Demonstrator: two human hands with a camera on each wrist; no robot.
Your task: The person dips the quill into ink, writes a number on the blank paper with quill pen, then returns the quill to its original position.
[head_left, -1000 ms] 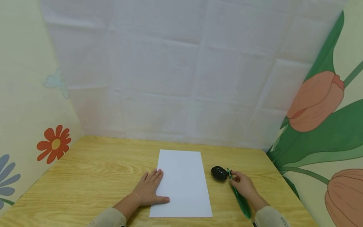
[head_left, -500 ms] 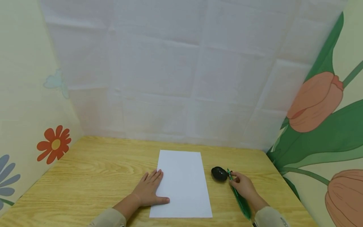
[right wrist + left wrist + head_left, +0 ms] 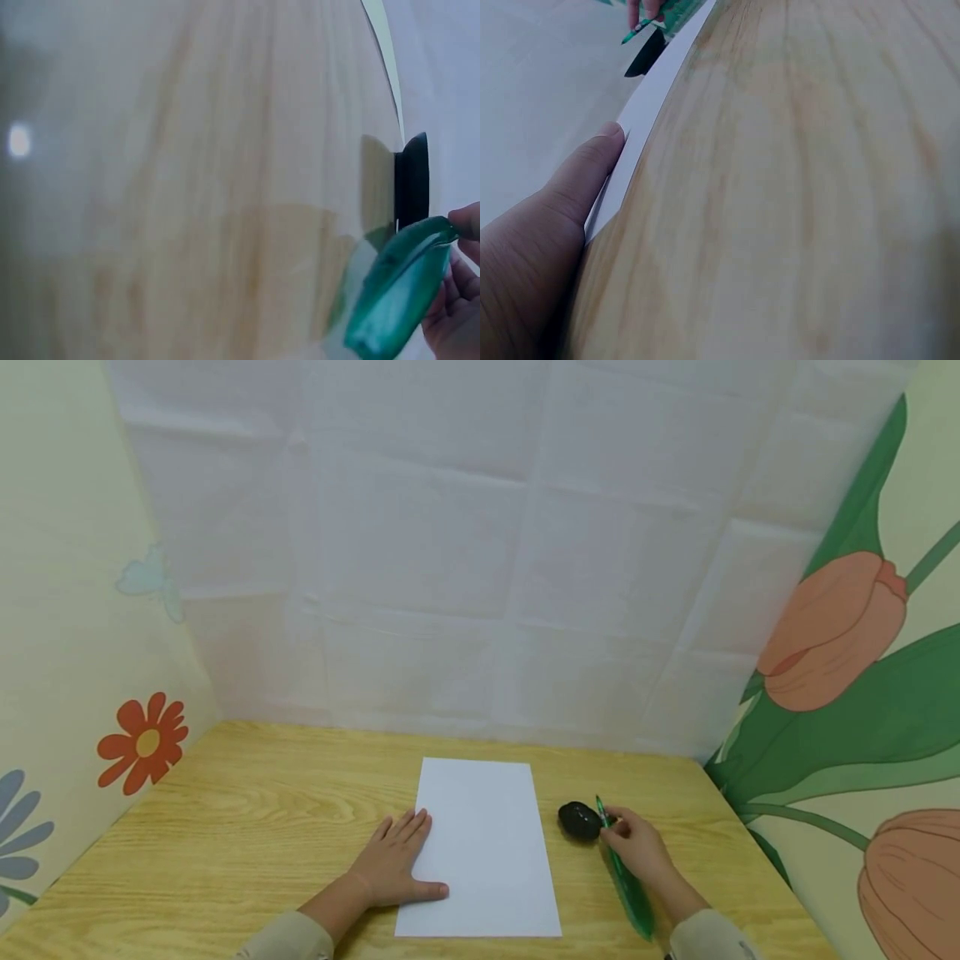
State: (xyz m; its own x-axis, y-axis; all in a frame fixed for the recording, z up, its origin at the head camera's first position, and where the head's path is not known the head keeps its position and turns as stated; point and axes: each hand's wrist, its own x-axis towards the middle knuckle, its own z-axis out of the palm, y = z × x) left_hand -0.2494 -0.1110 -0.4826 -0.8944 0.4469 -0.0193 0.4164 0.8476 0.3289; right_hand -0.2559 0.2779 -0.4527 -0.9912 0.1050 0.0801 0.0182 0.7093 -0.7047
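Observation:
My left hand lies flat with spread fingers on the left edge of a white sheet of paper, its thumb stretched across the lower part. In the left wrist view the thumb rests on the paper's edge. Right of the sheet, my right hand pinches a green quill pen near its pointed tip, between thumb and fingers. The pen's broad, feather-like end trails toward me. Close to the left of the pinching fingers sits a glossy black rounded object; its exact kind is unclear.
Everything stands on a wood-grain table. A creased white sheet hangs behind it. Panels with printed flowers flank both sides, a red flower on the left and tulips on the right.
My right hand has moved slightly up and left with the green quill pen, whose tip now stands a little higher. My left hand and the paper have stayed put.

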